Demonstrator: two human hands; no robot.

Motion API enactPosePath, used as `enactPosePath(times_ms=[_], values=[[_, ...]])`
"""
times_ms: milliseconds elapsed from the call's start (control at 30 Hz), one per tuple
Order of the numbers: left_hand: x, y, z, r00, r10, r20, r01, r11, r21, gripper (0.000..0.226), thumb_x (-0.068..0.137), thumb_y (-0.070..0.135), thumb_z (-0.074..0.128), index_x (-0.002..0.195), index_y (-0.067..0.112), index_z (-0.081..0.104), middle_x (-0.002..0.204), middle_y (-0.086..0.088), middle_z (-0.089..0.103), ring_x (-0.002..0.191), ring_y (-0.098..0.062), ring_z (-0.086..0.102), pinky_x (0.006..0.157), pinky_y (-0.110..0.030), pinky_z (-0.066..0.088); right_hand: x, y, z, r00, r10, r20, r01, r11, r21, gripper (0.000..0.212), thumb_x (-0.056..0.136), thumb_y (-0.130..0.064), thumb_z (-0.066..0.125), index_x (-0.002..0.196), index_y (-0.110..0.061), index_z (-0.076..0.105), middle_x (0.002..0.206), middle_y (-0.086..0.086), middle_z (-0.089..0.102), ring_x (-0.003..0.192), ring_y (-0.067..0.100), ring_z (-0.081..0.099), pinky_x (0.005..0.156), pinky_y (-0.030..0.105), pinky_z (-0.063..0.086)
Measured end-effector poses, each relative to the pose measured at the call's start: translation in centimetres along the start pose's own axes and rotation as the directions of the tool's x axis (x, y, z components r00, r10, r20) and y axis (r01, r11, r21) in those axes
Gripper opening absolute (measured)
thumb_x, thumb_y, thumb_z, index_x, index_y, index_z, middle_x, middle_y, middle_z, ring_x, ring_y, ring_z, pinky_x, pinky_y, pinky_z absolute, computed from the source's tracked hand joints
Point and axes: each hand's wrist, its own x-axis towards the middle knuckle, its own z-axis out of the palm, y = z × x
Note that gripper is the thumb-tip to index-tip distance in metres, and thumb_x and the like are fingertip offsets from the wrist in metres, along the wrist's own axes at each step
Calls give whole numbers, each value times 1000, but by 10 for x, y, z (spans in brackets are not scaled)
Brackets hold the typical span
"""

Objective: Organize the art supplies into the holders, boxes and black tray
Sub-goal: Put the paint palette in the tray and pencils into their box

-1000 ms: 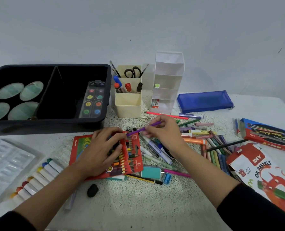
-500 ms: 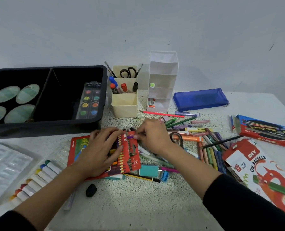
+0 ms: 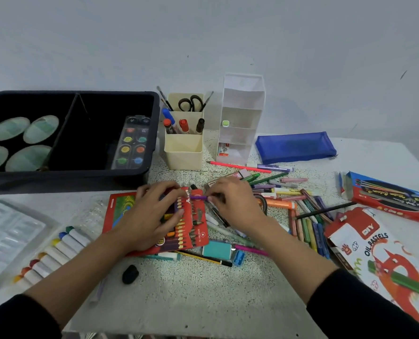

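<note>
While our left hand (image 3: 152, 216) presses flat on the red pencil box (image 3: 196, 232), our right hand (image 3: 233, 204) pinches a purple pencil (image 3: 198, 197);
we hold the pencil between both hands, over the box.

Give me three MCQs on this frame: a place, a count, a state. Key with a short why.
1. Where does the paint palette lie?
A. black tray, left compartment
B. black tray, right compartment
C. outside the tray

2. How many green ovals are in the tray?
A. two
B. four
C. six

3. What is the right hand doing?
A. lying flat, empty
B. curled, empty
C. pinching the purple pencil

Key: B, it lies against the tray's right wall; B, four show in the left compartment; C, its fingertips pinch the pencil's end.
</note>
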Motion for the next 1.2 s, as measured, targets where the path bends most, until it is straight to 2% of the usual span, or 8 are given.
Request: enactPosePath(times_ms=[167, 267, 433, 533, 667, 867, 967, 1200], values=[[4, 1, 2, 1000, -1, 3, 1, 1000, -2, 43, 99, 50, 40, 135, 27, 49, 139, 4, 44, 130, -14, 44, 111, -45, 28, 11, -16, 11, 997, -61, 38, 61, 998, 1, 16, 96, -23, 62, 101, -27, 77, 98, -6, 69, 102, 21, 52, 88, 43, 38], [5, 0, 2, 1000, -3, 8, 3, 1000, -1, 44, 100, 50, 40, 136, 27, 50, 140, 4, 44, 130, -14, 43, 111, -47, 29, 17, -18, 17, 998, -57, 34, 53, 995, 87, 13, 91, -18, 67, 91, -22, 79, 89, -4, 72, 91, 19, 60, 86, 43, 47], [5, 0, 2, 1000, -8, 29, 8, 1000, 11, 43, 100, 51, 38, 134, 27, 52, 141, 2, 43, 130, -16, 43, 111, -50, 29, 5, -10, -19, 998, 58, 14, -59, 934, 353, 9, 91, -16, 72, 98, -18, 77, 88, -8, 74, 80, 4, 64, 76, 17, 50], [4, 0, 1, 1000, -3, 30, 3, 1000, 1, 42, 101, 51, 38, 135, 35, 55, 143, 1, 42, 131, -17, 41, 111, -50, 29, -13, -6, -55, 987, -57, 153, 19, 970, 242, 3, 90, -19, 73, 87, -20, 74, 81, -10, 68, 76, 3, 61, 69, 20, 51], [6, 2, -3, 998, 15, 64, -16, 1000, 2, 41, 102, 55, 30, 139, 54, 48, 147, 6, 37, 133, -9, 34, 112, -45, 23, -42, 0, -79, 864, -126, 488, 162, 986, -33, 7, 89, -22, 73, 94, -22, 77, 84, -14, 63, 73, -1, 54, 61, 10, 36], [5, 3, -2, 998, 11, 55, -10, 1000, -18, 40, 103, 54, 29, 136, 50, 51, 149, 6, 37, 134, -8, 32, 112, -41, 19, -67, 2, -67, 859, -135, 494, 252, 951, -178, 4, 91, -28, 69, 90, -26, 72, 85, -13, 50, 91, 7, 40, 87, 29, 32], [5, 4, -2, 999, 11, 45, -11, 1000, -2, 40, 102, 51, 32, 137, 43, 49, 149, 6, 37, 135, -10, 33, 113, -40, 18, -70, 1, -62, 862, -129, 491, 286, 922, -260, 10, 94, -31, 65, 90, -23, 70, 90, -11, 52, 99, 13, 46, 101, 40, 35], [3, 5, -2, 999, -12, 42, 12, 1000, 7, 39, 103, 50, 32, 135, 37, 50, 147, 5, 39, 132, -13, 41, 114, -40, 17, -61, 2, -69, 863, -88, 498, 204, 961, -185, 14, 95, -36, 62, 89, -25, 68, 91, -13, 54, 98, 9, 49, 93, 31, 35]])
